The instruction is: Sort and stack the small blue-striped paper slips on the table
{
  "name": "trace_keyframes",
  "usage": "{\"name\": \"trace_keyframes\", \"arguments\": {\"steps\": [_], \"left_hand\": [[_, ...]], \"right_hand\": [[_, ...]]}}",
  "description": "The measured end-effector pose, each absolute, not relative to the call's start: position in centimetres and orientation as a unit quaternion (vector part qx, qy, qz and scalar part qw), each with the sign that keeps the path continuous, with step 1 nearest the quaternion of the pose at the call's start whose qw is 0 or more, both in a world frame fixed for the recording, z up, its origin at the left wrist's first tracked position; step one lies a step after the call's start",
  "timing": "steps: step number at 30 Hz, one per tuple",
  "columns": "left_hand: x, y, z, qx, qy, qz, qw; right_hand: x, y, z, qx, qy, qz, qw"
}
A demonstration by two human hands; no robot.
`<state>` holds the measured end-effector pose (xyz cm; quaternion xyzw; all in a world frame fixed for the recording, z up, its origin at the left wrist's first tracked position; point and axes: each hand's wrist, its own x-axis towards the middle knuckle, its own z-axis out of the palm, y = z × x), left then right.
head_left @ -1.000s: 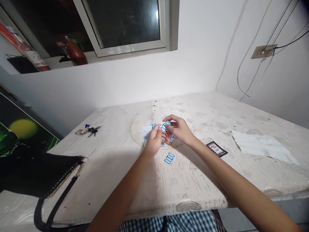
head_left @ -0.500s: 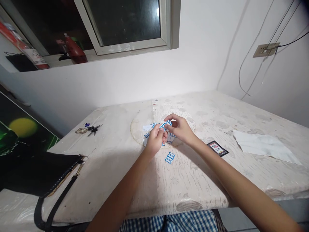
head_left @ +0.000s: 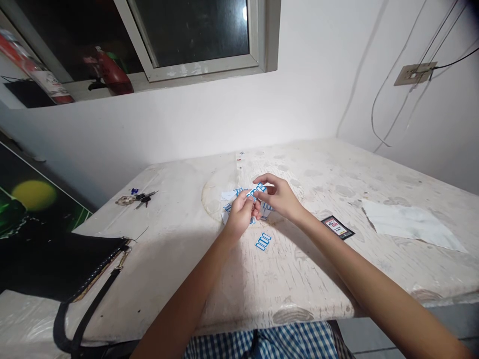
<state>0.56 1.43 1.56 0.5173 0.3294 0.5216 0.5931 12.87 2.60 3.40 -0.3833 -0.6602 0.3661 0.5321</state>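
Observation:
Between my two hands, above the table, is a small white paper piece (head_left: 257, 190) printed with blue-outlined boxes. My left hand (head_left: 240, 212) pinches its lower left end, the thumb on top. Over its upper right end curve the thumb and fingers of my right hand (head_left: 279, 195). More pieces with the same blue print (head_left: 227, 207) lie in a loose pile beneath and behind my hands, partly hidden by them. One separate blue-printed piece (head_left: 263, 242) rests on the table closer to me.
On the patterned tablecloth (head_left: 277, 279), a black-edged packet (head_left: 337, 227) and a white cloth or paper sheet (head_left: 411, 227) lie to the right. Keys (head_left: 145, 199) are at the left, behind a black bag (head_left: 56, 267) with a strap. A wall and window stand behind.
Both hands keep nearly the same grip on the paper piece. The whole view has shifted very slightly; nothing on the table has visibly moved.

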Motion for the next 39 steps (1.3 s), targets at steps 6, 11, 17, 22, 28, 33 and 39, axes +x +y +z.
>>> {"name": "trace_keyframes", "arguments": {"steps": [6, 11, 17, 22, 28, 33, 39], "left_hand": [[0.73, 1.14, 1.68, 0.492, 0.312, 0.531, 0.615], [0.66, 0.96, 1.8, 0.485, 0.321, 0.524, 0.623], [0.62, 0.84, 1.88, 0.48, 0.321, 0.525, 0.625], [0.62, 0.87, 1.89, 0.488, 0.324, 0.522, 0.62], [0.49, 0.96, 1.92, 0.49, 0.325, 0.515, 0.624], [0.46, 0.98, 1.91, 0.492, 0.321, 0.513, 0.626], [0.26, 1.19, 1.72, 0.547, 0.378, 0.492, 0.562]], "right_hand": [[12.93, 2.65, 3.28, -0.364, -0.635, 0.407, 0.547], [12.93, 2.45, 3.54, -0.376, -0.632, 0.435, 0.52], [13.09, 2.42, 3.8, -0.398, -0.643, 0.406, 0.513], [13.04, 2.37, 3.85, -0.406, -0.634, 0.41, 0.515], [13.33, 2.55, 3.83, -0.369, -0.657, 0.422, 0.504], [13.34, 2.61, 3.73, -0.373, -0.655, 0.427, 0.499], [13.4, 2.58, 3.56, -0.39, -0.669, 0.414, 0.478]]}}
